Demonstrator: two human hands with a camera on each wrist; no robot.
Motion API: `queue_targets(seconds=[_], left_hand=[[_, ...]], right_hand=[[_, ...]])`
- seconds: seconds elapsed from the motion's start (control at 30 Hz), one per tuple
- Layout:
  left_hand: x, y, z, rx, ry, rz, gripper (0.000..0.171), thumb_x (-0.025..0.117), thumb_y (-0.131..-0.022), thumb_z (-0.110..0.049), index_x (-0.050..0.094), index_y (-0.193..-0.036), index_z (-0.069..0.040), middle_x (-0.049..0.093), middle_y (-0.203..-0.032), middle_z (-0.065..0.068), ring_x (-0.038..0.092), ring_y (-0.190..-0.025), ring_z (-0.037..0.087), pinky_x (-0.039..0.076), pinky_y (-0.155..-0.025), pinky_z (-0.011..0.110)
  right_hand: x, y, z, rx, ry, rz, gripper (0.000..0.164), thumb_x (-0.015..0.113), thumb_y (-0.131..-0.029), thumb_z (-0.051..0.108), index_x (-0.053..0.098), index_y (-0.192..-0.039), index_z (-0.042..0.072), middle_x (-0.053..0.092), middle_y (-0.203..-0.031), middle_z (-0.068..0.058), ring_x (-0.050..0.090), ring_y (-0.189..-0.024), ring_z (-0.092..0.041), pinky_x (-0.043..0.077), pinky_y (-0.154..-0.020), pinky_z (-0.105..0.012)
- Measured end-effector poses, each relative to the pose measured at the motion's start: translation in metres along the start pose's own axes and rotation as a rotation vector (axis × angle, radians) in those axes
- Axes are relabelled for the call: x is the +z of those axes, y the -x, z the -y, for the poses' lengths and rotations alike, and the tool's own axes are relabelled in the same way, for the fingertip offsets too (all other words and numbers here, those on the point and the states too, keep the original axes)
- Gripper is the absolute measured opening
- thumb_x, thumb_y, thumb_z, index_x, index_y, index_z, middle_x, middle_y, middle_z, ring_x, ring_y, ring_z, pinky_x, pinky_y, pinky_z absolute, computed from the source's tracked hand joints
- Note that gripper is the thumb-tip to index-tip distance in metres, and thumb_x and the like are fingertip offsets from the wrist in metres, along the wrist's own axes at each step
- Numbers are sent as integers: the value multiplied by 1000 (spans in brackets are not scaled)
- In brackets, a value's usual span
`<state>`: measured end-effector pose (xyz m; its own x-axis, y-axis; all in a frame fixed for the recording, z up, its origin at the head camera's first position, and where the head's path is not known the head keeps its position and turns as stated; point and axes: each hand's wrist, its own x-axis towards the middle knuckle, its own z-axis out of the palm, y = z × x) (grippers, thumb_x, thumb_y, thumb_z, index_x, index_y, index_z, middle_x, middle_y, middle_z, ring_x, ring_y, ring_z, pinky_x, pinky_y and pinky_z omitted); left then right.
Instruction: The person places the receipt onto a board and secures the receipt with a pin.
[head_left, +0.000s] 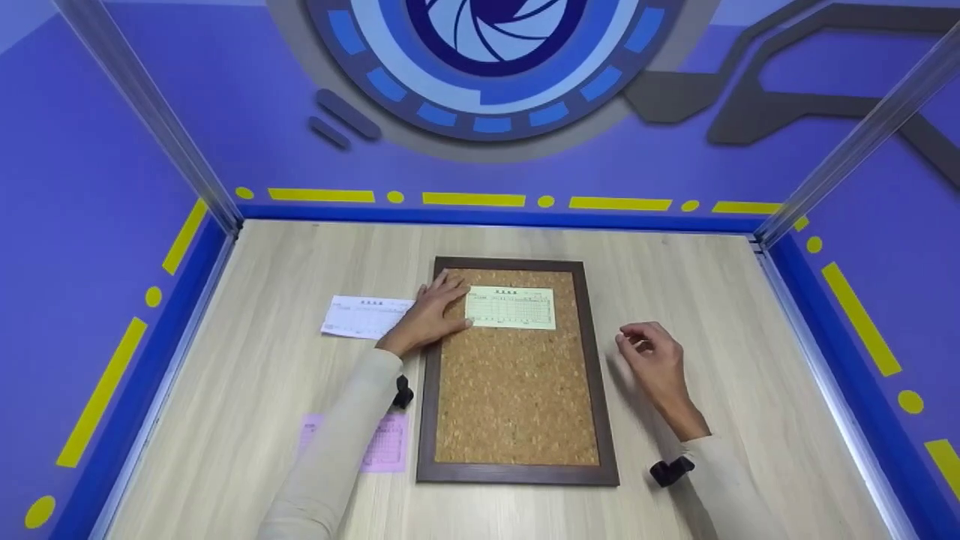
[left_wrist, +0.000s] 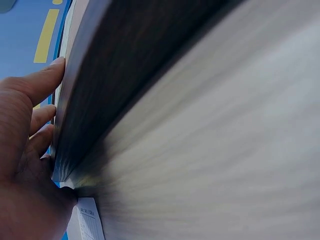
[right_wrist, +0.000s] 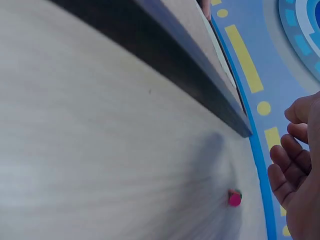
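A dark-framed cork board [head_left: 517, 397] lies on the table. Near its top is a pale green printed slip [head_left: 511, 308]. My left hand [head_left: 431, 315] rests over the board's left frame, fingers spread, with fingertips and thumb at the slip's left edge. In the left wrist view, the fingers [left_wrist: 47, 82] reach over the dark frame [left_wrist: 95, 75]. Right of the board, my right hand [head_left: 656, 360] hovers with loosely curled fingers, thumb near index; nothing shows between them. A small pink-topped piece, perhaps a push pin [right_wrist: 235, 198], lies on the table near that hand in the right wrist view.
A white printed slip [head_left: 364, 316] lies left of the board, partly under the left hand. A pink printed slip [head_left: 387, 444] is farther down, partly hidden by the left sleeve. Blue panels [head_left: 480, 172] enclose the table's back and sides.
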<state>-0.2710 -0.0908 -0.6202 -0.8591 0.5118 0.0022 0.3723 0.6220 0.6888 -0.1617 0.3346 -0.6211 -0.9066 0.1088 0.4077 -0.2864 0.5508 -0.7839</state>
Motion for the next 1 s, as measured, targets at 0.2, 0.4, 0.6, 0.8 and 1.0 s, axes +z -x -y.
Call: queue_targets(seconds=[0.2,0.4,0.6,0.8,1.0], left_hand=[[1,1,-1,21,7,-3,75,77,-101,-31,49,-164,-2,32,-178,18,8,-170,40,4,-132,72],[0,0,-2,33,13,-2,74,78,-101,-30,49,-164,-2,33,-178,19,8,-170,42,5,-132,72],[0,0,-1,36,15,1,75,78,-102,-30,48,-165,-2,32,-178,19,7,-170,41,4,-132,71],[1,0,1,21,8,3,76,78,-102,-31,47,-166,-4,32,-178,18,7,-170,39,4,-133,69],[0,1,2,19,12,-11,76,79,-101,-29,48,-165,-1,34,-177,20,9,-170,41,6,-132,71]], right_hand=[[-9,12,-12,24,19,-3,13,81,-95,-4,80,-107,-3,74,-100,-11,67,-89,-14,52,-78,-12],[-16,21,-23,33,29,-14,13,81,-96,-3,80,-108,-4,74,-102,-13,69,-87,-11,53,-76,-11],[-22,29,-30,56,17,-4,13,81,-95,-6,79,-108,-4,72,-105,-14,69,-87,-7,51,-77,-7],[-24,34,-33,123,69,28,12,81,-97,-1,79,-109,-2,72,-111,-13,66,-96,-12,49,-85,-10],[-23,36,-33,152,73,44,10,80,-100,4,80,-110,3,71,-115,-11,63,-102,-17,47,-90,-14]])
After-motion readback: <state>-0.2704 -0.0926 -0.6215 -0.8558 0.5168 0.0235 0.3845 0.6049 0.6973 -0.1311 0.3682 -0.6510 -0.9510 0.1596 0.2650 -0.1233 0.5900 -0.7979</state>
